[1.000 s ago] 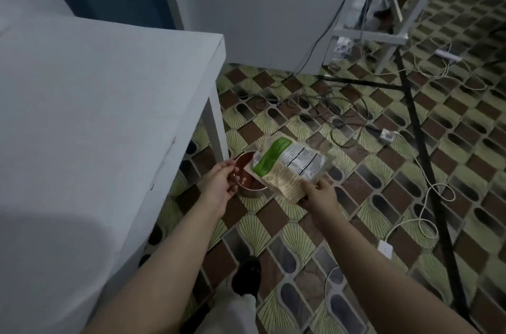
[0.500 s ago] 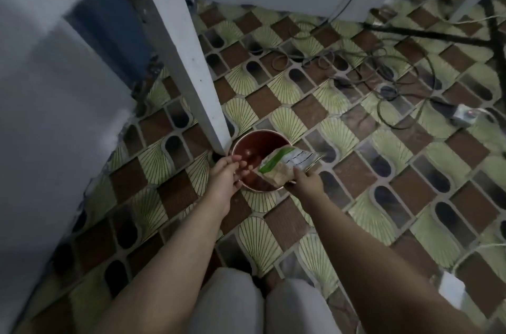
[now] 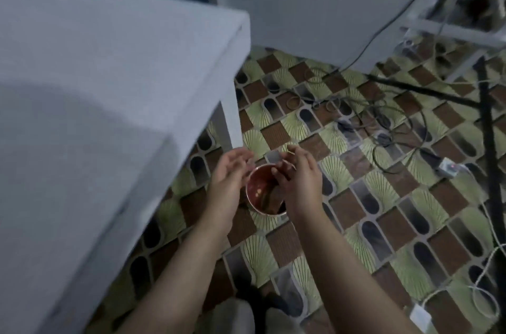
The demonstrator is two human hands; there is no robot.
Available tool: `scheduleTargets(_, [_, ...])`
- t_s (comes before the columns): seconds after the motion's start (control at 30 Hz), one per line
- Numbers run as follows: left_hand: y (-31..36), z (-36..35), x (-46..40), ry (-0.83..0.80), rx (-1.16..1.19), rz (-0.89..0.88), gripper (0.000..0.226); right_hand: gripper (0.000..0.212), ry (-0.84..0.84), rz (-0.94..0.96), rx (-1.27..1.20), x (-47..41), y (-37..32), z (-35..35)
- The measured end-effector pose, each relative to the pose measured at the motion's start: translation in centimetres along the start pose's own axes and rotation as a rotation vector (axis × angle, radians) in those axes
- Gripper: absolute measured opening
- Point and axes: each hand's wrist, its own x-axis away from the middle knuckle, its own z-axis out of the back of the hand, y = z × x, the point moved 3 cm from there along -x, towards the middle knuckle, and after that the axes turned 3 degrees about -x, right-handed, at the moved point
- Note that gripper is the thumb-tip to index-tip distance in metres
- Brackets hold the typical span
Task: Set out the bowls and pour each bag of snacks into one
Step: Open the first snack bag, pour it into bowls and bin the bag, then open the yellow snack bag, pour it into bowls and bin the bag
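From the head view I look down past the corner of a white desk (image 3: 115,82) onto a patterned tile floor (image 3: 383,210). A red-lined bowl (image 3: 261,191) sits on the floor, close to the desk leg (image 3: 228,125), and both hands reach over it. My left hand (image 3: 228,177) is at the bowl's left rim, palm turned inward, its fingers (image 3: 242,154) loosely spread and slightly bent; I see nothing held in them. My right hand (image 3: 299,180) is over the bowl's right side, its fingers (image 3: 282,177) bent downward toward the bowl's inside. Motion blur smears the fingertips, so I cannot tell whether they pinch anything. Inside the bowl lies something brownish with a few pale spots; what it is I cannot make out. No snack bag shows clearly. A tangle of dark cables (image 3: 369,120) runs across the floor to the right, with a white adapter (image 3: 449,168) among them, and a metal frame (image 3: 449,30) stands at the upper right.
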Motion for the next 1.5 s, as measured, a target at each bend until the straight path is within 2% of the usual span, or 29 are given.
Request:
scheduleTargets(0.07, [5.2, 1.4, 3.0, 0.054, 0.013, -0.074, 0.021, 0.017, -0.099, 0.030, -0.023, 4.9, -4.1, -2.8])
scheduleTargets(0.17, [11.8, 5.3, 7.3, 0.139, 0.034, -0.198, 0.020, 0.016, -0.279, 0.142, 0.120, 11.4, -8.7, -6.8])
scheduleTargets(0.3, [17.0, 12.9, 14.6, 0.378, 0.002, -0.331, 0.018, 0.014, -0.552, 0.201, 0.236, 19.3, -11.0, -12.8])
scheduleTargets(0.47, [19.1, 21.2, 24.8, 0.716, 0.056, -0.437, 0.018, 0.013, -0.942, 0.089, 0.387, 27.7, -9.7, -19.6])
scheduleTargets(0.7, [17.8, 31.8, 38.6, 1.100, 0.163, -0.495, 0.021, 0.008, -1.298, -0.094, 0.494, 40.6, -2.9, -26.6])
scheduleTargets(0.83, [15.9, 37.5, 45.5, 1.275, 0.175, -0.520, 0.019, 0.010, -1.433, -0.132, 0.527, 48.8, 2.4, -29.9])
scheduleTargets(0.97, [13.8, 44.1, 51.9, 1.409, 0.205, -0.537, 0.019, 0.026, -1.550, -0.134, 0.559, 57.9, 8.8, -32.1])
scheduleTargets(1.13, [12.1, 52.9, 57.2, 1.492, 0.196, -0.543, 0.023, 0.033, -1.608, -0.087, 0.590, 66.7, 15.2, -35.2])
scheduleTargets(1.5, [9.6, 74.0, 62.0, 1.564, 0.198, -0.489, 0.037, 0.037, -1.631, 0.226, 0.492, 81.4, 26.4, -42.7])
